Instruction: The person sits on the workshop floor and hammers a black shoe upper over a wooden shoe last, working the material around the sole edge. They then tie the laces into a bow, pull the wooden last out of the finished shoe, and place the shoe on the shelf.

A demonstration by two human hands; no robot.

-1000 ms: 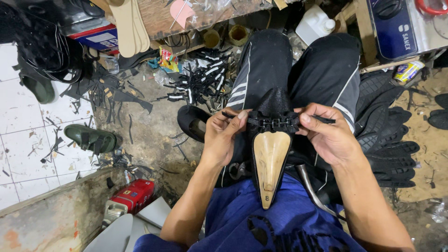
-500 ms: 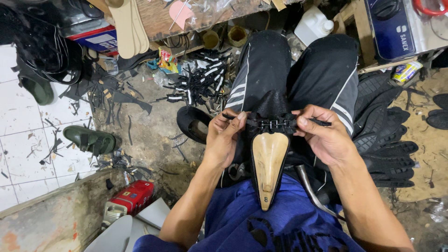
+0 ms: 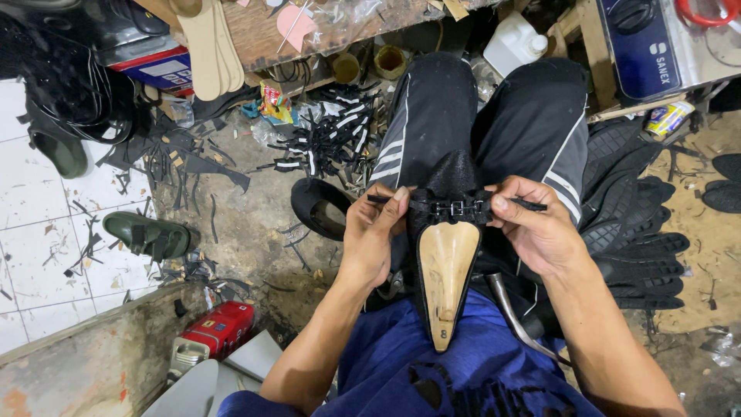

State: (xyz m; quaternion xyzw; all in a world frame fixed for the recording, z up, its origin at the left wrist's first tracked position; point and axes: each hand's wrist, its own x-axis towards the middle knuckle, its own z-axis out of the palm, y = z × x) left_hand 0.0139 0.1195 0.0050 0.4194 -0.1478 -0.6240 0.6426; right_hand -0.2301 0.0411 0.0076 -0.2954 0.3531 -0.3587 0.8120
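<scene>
A black pointed shoe upper on a tan wooden last (image 3: 446, 270) rests on my lap, toe pointing away from me. Across its vamp lies a thin black strap with a small metal buckle (image 3: 457, 207). My left hand (image 3: 374, 235) pinches the strap's left end beside the shoe. My right hand (image 3: 536, 224) pinches the strap's right end, which sticks out past my thumb. Both hands press against the sides of the upper.
A black shoe upper (image 3: 316, 207) lies on the floor left of my knee. Scattered black strap offcuts (image 3: 332, 135), a green sandal (image 3: 147, 234), a red tin (image 3: 216, 330), stacked black soles (image 3: 641, 232) and a metal rod (image 3: 517, 316) surround me.
Both hands have stayed on the strap ends. The strap sits slightly tighter across the upper; little else has shifted.
</scene>
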